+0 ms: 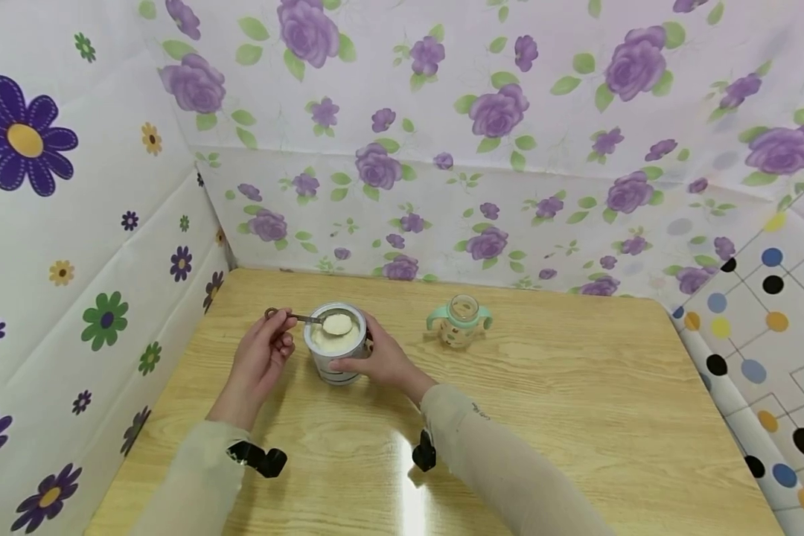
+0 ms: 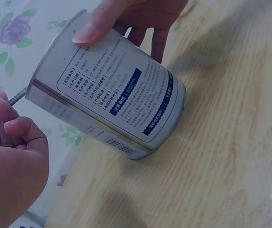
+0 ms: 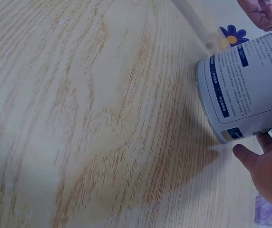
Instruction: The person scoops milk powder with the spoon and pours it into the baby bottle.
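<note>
My left hand (image 1: 263,363) pinches the handle of a metal spoon (image 1: 304,318) between thumb and fingers. White powder (image 1: 338,324) fills the bowl of the spoon, which is over the mouth of an open can (image 1: 338,370). More pale powder lies inside, close below the rim. Wrapped around the can's right side, my right hand (image 1: 383,359) grips it with the thumb across the front. The left wrist view shows the can's white label (image 2: 112,90) with dark printed text and a barcode. In that view only the end of the spoon's handle shows beside my left fingers (image 2: 29,128).
A baby bottle (image 1: 460,327) with a green collar and two green handles stands without a lid to the right of the can. The wooden table (image 1: 576,417) meets a flowered cloth wall (image 1: 442,193) at the back, with patterned cloth on both sides.
</note>
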Available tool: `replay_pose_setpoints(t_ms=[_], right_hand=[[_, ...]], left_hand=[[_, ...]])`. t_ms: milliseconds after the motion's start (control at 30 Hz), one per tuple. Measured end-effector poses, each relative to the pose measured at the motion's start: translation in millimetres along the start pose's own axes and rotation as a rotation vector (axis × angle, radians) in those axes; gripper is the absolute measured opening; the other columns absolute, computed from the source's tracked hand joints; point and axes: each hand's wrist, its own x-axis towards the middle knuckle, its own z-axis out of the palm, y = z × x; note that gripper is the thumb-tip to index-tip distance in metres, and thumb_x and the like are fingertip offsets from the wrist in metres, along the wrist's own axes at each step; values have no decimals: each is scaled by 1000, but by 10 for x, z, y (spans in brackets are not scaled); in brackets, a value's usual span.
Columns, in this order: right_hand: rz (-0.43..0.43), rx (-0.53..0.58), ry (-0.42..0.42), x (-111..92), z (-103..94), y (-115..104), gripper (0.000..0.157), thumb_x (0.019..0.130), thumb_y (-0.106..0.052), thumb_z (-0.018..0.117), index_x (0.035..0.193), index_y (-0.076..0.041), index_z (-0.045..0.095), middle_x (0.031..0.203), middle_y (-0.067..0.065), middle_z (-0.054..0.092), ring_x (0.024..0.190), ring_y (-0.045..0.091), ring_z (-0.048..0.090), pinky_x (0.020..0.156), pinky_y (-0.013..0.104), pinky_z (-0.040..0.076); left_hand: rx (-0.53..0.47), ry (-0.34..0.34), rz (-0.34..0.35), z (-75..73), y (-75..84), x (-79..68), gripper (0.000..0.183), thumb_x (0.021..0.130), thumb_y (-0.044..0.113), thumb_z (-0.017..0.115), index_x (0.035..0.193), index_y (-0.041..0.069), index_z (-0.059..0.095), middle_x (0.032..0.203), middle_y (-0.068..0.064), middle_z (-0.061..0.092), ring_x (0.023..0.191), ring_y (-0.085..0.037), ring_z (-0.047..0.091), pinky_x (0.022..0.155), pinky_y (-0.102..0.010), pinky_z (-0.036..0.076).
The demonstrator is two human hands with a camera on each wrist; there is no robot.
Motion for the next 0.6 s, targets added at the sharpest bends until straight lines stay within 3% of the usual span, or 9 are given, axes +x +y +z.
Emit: replay_pose_setpoints(t_ms=[600], right_hand=[[-10, -1, -11, -11, -13, -1, 96, 94, -27, 87, 168, -34, 27, 156, -4, 52, 144, 23, 50, 118, 53, 41]], left_hand=[[16, 28, -41, 53, -5, 6, 21, 115, 23, 52, 108, 15, 70, 85, 6, 76, 67, -6, 57, 60, -17, 44]])
